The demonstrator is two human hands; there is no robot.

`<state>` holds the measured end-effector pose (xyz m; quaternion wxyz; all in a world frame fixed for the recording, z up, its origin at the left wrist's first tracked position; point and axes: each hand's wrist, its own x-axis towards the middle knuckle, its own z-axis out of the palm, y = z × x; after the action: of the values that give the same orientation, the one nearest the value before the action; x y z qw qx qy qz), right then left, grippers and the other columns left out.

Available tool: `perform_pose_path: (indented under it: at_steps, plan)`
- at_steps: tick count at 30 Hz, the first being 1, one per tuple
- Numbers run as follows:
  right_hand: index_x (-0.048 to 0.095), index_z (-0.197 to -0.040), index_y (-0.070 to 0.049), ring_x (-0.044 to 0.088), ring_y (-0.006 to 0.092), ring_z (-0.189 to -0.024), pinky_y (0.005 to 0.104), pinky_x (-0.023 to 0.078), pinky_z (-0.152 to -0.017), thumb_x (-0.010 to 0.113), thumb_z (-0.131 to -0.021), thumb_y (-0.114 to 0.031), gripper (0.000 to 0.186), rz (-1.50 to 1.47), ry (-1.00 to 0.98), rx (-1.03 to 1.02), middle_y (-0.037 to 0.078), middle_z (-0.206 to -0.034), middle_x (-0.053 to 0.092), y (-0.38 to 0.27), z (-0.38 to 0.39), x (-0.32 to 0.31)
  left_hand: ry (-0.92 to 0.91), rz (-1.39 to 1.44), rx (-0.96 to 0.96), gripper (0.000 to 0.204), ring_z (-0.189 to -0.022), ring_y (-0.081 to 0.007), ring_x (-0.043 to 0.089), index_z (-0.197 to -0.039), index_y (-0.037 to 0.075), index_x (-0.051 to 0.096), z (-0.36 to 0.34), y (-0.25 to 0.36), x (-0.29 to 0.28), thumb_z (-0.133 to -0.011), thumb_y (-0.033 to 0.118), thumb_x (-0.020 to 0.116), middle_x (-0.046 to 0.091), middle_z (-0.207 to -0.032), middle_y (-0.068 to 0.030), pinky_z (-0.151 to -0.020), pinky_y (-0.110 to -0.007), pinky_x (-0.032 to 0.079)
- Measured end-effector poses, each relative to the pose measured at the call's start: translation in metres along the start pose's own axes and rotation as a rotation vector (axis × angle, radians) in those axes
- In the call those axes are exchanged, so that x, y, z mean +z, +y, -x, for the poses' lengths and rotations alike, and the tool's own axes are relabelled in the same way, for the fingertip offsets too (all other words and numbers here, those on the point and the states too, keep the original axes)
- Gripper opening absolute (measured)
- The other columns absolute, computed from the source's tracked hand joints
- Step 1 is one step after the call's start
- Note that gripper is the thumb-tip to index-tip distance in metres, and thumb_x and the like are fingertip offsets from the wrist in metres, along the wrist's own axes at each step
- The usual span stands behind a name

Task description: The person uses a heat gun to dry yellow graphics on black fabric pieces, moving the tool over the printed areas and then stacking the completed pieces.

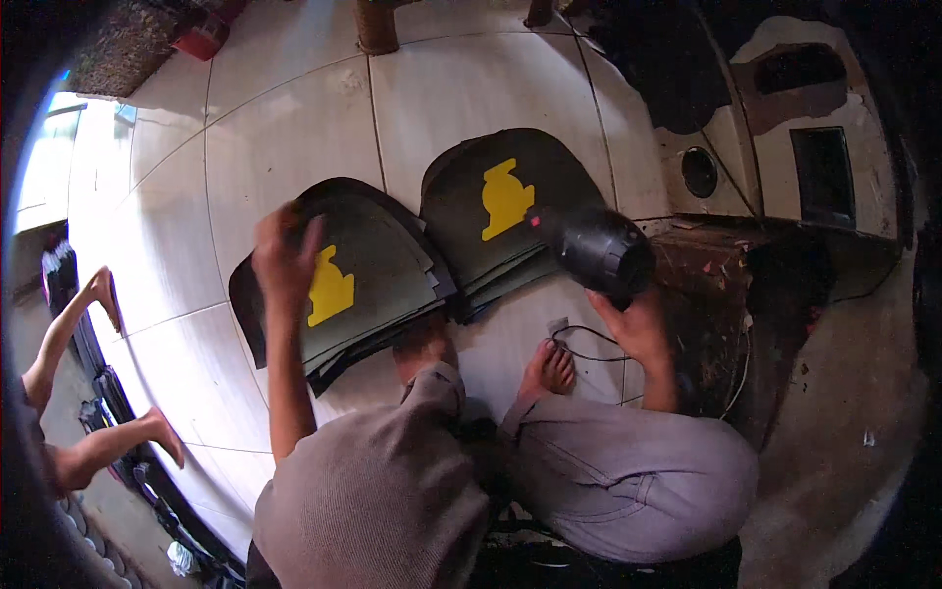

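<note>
My left hand (287, 253), blurred, is over the left edge of a stack of dark, curved-top sheets (378, 294), which carries a yellow cut-out shape (332, 290); I cannot make out its fingers clearly. A second stack (442, 187) lies to the right, with another yellow shape (505, 196) on top. My right hand (633, 329) is shut on a black hair-dryer-like heat tool (601, 253), raised at that stack's right side, with a small red part at its far left end. A dark cord loops beneath it. My bare foot sits against the left stack's lower edge.
I sit on pale floor tiles (285, 118). Another person's bare legs (69, 383) are at the left, beside a row of black items (108, 412). A worn speaker-like cabinet (795, 167) and a brown box (697, 265) stand at the right. A red container (201, 39) is at the back left.
</note>
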<state>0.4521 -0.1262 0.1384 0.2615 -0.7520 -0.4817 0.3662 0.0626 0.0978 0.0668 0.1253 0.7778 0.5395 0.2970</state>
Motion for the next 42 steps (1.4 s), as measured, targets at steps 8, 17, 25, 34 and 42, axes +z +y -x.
perform_pose_path:
  at_steps: [8, 17, 25, 34, 42]
  plan:
    - [0.061, -0.119, -0.003, 0.065, 0.0229, -0.102, 0.0371, 0.049, -0.091, 0.076, -0.084, -0.017, 0.040, 0.024, -0.044, 0.102, 0.011, -0.112, 0.067, -0.006, -0.006, -0.007, -0.235, 0.236, 0.089, 0.036, -0.085, -0.0336, 0.062, -0.095, 0.000, 0.064, -0.023, 0.057, 0.152, -0.075, 0.026, 0.081, 0.064, -0.096, -0.0165, -0.076, -0.043, 0.051]
    - [0.063, -0.116, -0.003, 0.065, 0.0196, -0.100, 0.0348, 0.050, -0.087, 0.075, -0.084, -0.014, 0.036, -0.027, -0.034, 0.055, 0.010, -0.108, 0.069, 0.003, -0.003, -0.004, -0.569, -0.041, 0.372, 0.016, -0.096, -0.0313, 0.061, -0.093, 0.003, 0.066, -0.029, 0.061, 0.151, -0.086, 0.016, 0.063, 0.068, -0.094, -0.0134, -0.086, -0.043, 0.045]
    - [0.064, -0.114, -0.003, 0.065, 0.0184, -0.098, 0.0344, 0.050, -0.087, 0.073, -0.085, -0.013, 0.032, -0.048, -0.081, 0.037, 0.009, -0.106, 0.069, 0.010, -0.007, 0.001, -0.203, 0.056, 0.559, 0.043, -0.108, -0.0283, 0.057, -0.134, 0.004, 0.052, -0.030, 0.099, 0.124, -0.092, 0.013, 0.057, 0.064, -0.120, -0.0129, -0.094, -0.042, 0.044]
    - [0.065, -0.111, -0.002, 0.067, 0.0207, -0.094, 0.0362, 0.051, -0.085, 0.073, -0.085, -0.014, 0.030, -0.039, -0.038, -0.045, 0.010, -0.103, 0.070, 0.007, -0.009, 0.002, -0.266, 0.435, 0.295, 0.024, -0.087, -0.0318, 0.065, -0.110, 0.004, 0.064, -0.020, 0.103, 0.129, -0.086, 0.006, 0.064, 0.066, -0.096, -0.0133, -0.074, -0.040, 0.053]
    - [0.065, -0.111, -0.001, 0.067, 0.0214, -0.097, 0.0364, 0.050, -0.086, 0.073, -0.085, -0.014, 0.030, -0.028, -0.056, -0.010, 0.012, -0.105, 0.070, 0.003, -0.007, 0.000, -0.290, 0.381, 0.182, 0.014, -0.083, -0.0357, 0.065, -0.098, 0.007, 0.069, -0.029, 0.083, 0.147, -0.087, 0.009, 0.061, 0.065, -0.091, -0.0154, -0.073, -0.043, 0.054]
